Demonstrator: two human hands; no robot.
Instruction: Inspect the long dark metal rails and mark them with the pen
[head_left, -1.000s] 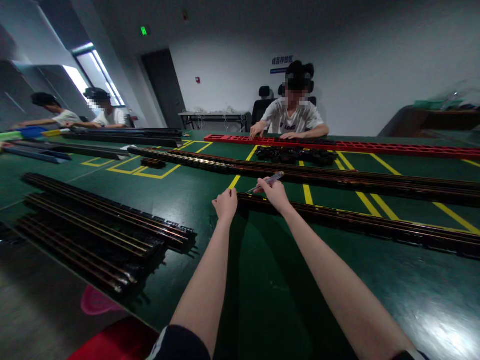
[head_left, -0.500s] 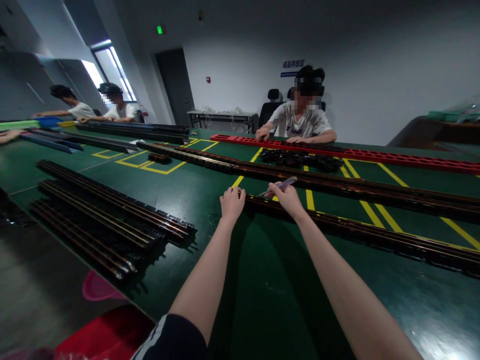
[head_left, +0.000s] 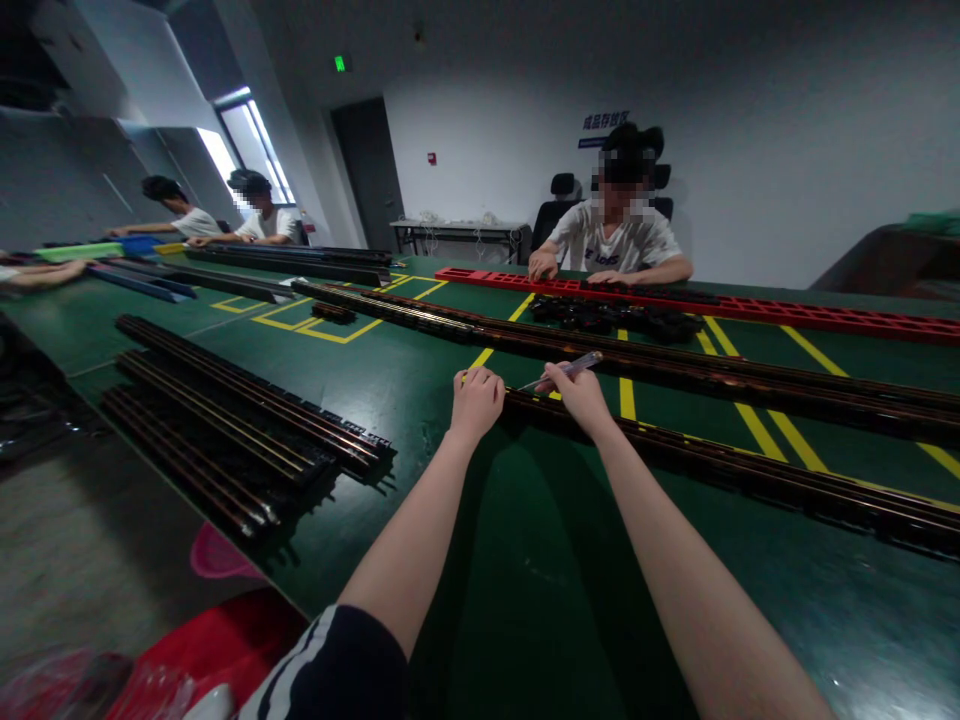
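My left hand (head_left: 478, 403) is closed over the near end of a long black rail (head_left: 720, 466) with copper-coloured strips, which runs off to the right across the table. In my right hand (head_left: 580, 400) is a thin screwdriver (head_left: 582, 365) with a translucent purplish handle, tilted so that its slim shaft points left and down. Its tip meets or hovers just over the rail, close beside my left fingers; contact is too small to tell. My left fingers hide the rail's end.
Several similar rails (head_left: 247, 400) lie at the left on the green table (head_left: 420, 560). Beyond my hands runs another long rail row (head_left: 675, 365), then black parts (head_left: 615, 317) and a red slotted frame (head_left: 817, 312). A co-worker (head_left: 615, 240) sits opposite; others work far left.
The whole view has shifted slightly, so the scene sits further right. Both hands stay at the same rail, with the screwdriver still held at nearly the same slant.
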